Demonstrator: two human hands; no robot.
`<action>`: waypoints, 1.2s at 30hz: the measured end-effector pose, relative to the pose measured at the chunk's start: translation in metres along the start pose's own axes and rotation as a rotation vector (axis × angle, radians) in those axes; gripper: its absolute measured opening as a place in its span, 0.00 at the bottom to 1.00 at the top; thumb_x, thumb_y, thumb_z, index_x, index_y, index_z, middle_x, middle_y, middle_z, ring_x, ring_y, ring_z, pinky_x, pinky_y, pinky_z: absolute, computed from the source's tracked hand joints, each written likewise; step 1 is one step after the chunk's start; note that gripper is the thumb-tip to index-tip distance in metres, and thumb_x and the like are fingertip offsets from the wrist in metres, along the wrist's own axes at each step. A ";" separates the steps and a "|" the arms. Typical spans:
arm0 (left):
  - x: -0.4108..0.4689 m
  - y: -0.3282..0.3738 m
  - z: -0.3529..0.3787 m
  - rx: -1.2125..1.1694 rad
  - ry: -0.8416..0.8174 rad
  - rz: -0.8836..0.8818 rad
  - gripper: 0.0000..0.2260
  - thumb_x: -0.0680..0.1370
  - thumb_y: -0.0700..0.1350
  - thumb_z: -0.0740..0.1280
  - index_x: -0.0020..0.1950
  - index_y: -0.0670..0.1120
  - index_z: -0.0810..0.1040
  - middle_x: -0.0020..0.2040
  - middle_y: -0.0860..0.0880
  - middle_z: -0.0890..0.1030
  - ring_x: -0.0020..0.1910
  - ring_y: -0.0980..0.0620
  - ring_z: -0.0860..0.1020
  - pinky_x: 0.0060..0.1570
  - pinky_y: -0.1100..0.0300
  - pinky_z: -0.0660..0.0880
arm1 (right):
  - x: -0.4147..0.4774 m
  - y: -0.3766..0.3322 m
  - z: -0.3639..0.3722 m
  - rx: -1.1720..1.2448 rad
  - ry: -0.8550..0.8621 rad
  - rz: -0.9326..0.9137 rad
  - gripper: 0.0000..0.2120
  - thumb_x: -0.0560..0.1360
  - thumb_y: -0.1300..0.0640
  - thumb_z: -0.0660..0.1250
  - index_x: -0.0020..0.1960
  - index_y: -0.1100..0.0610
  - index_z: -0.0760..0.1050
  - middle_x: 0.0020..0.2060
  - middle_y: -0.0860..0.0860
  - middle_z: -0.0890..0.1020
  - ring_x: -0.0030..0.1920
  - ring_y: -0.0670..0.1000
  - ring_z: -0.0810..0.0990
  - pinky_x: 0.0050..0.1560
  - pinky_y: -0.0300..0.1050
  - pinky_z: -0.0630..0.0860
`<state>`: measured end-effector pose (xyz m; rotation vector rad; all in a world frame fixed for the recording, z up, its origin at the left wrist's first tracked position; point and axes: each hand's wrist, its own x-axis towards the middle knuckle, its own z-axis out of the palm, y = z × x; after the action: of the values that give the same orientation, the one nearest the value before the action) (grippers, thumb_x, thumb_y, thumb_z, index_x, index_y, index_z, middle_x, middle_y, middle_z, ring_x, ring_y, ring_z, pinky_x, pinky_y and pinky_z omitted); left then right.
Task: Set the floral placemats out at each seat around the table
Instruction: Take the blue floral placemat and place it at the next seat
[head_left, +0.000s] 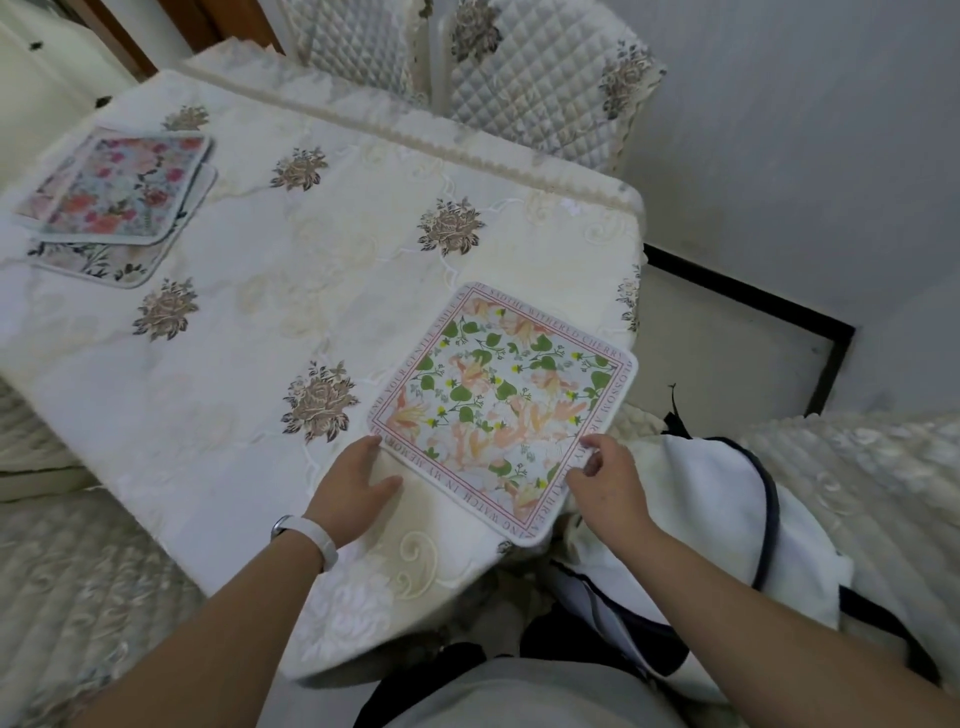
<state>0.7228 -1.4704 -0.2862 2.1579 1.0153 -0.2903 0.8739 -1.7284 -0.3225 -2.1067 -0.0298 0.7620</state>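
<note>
Red-bordered floral placemat (501, 410) reads "WITHERED CHERRY BLOSSOM" along its edge.

The right hand (608, 483) covers some letters on the green-leaf placemat (498, 405). Far past its fingertips, the pink-flower placemat (114, 187) hides most of the bottom placemat (98, 265).
</note>
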 end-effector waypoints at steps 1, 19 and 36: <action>-0.001 0.000 0.000 -0.020 0.004 -0.005 0.29 0.76 0.43 0.70 0.74 0.44 0.64 0.73 0.45 0.67 0.71 0.46 0.66 0.68 0.52 0.62 | -0.002 0.000 -0.001 -0.029 0.017 -0.023 0.18 0.75 0.61 0.67 0.65 0.55 0.70 0.52 0.50 0.70 0.41 0.44 0.74 0.34 0.32 0.69; -0.119 -0.074 -0.095 0.436 0.419 0.169 0.23 0.74 0.58 0.59 0.65 0.48 0.75 0.67 0.46 0.76 0.64 0.44 0.74 0.59 0.43 0.73 | -0.075 -0.138 0.092 -0.804 -0.284 -0.879 0.26 0.77 0.43 0.52 0.71 0.53 0.69 0.71 0.52 0.69 0.70 0.55 0.65 0.69 0.53 0.62; -0.379 -0.372 -0.170 0.260 0.748 -0.199 0.22 0.72 0.57 0.58 0.63 0.51 0.76 0.67 0.47 0.75 0.66 0.43 0.72 0.62 0.44 0.68 | -0.348 -0.206 0.358 -1.082 -0.400 -1.385 0.22 0.75 0.48 0.58 0.67 0.54 0.73 0.66 0.52 0.74 0.66 0.56 0.70 0.64 0.51 0.67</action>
<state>0.1792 -1.4119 -0.1775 2.4572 1.6831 0.3498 0.4527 -1.4393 -0.1478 -2.0350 -2.2394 0.2103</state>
